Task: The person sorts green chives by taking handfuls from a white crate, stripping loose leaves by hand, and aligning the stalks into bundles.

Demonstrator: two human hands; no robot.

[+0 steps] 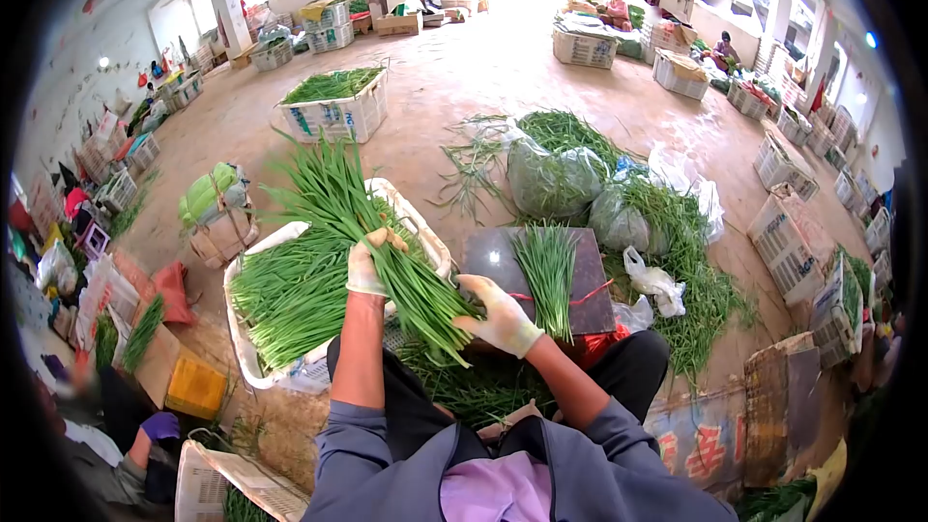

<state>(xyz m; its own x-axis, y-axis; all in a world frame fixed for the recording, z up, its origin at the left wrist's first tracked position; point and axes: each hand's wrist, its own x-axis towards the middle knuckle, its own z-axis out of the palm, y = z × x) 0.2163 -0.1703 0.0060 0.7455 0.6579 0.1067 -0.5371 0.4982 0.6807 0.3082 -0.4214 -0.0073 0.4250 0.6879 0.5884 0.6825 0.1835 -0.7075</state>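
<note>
Sitting left of centre, a white rectangular plastic crate (pixel 254 378) of long green stalks (pixel 290 304) lies by the knees, probably for easy reach. The left hand (pixel 365 269), in a pale thin glove, curls round a thick green leafy bunch (pixel 418 292) mid-length, apparently to carry its weight; the similarly gloved right hand (pixel 505 319) cups the lower end, fingers bent, seemingly keeping it together. Right of centre, a smaller green bundle (pixel 547 275) covers a thin red strip (pixel 592 293) on a dark square bench (pixel 483 256), leaving its ends reachable.

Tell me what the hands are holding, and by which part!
A bunch of long green leaves: the left hand grips its middle; the right hand touches its near end.
</note>
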